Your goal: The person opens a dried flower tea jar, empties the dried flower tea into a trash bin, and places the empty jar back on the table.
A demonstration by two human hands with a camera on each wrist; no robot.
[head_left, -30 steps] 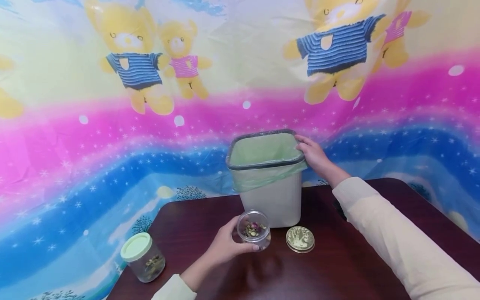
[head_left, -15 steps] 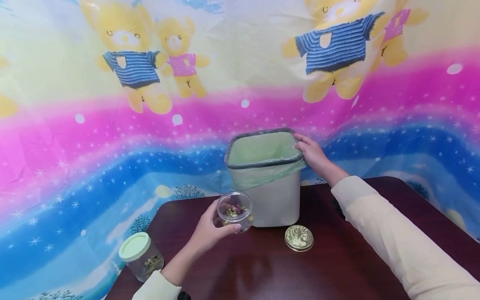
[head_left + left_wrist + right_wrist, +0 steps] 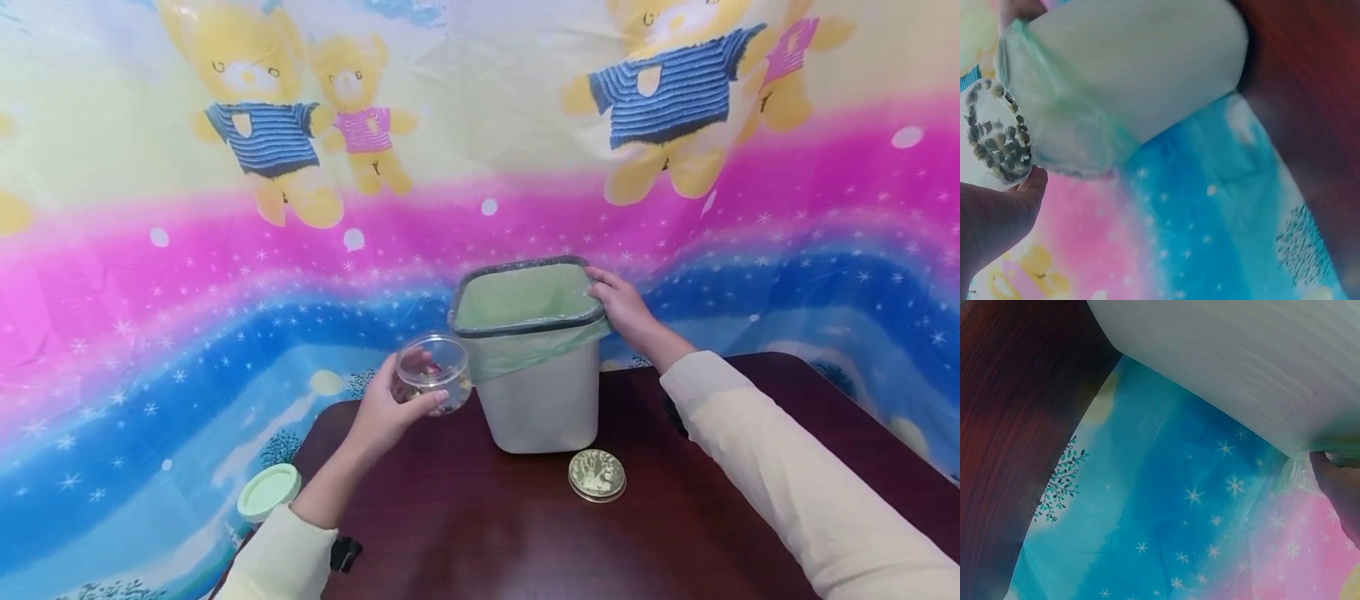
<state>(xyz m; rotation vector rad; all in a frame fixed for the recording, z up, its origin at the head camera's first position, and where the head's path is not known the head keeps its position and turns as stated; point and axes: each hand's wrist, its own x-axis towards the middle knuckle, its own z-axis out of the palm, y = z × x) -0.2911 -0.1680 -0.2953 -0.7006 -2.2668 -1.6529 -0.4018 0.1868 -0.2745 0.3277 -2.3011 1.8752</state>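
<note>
Dark-red table [image 3: 465, 508] supports a bag-lined wastebasket [image 3: 540, 408]. Left hand [image 3: 382, 408] curls around a clear jar [image 3: 450, 358] of dried flowers [image 3: 1004, 144]; right hand [image 3: 624, 308] clasps wastebasket rim [image 3: 536, 326].

Bright head view, dimmer wrist views, the left one softly blurred.

No text, label, brand, number or sign can be read in any of the three views.
</note>
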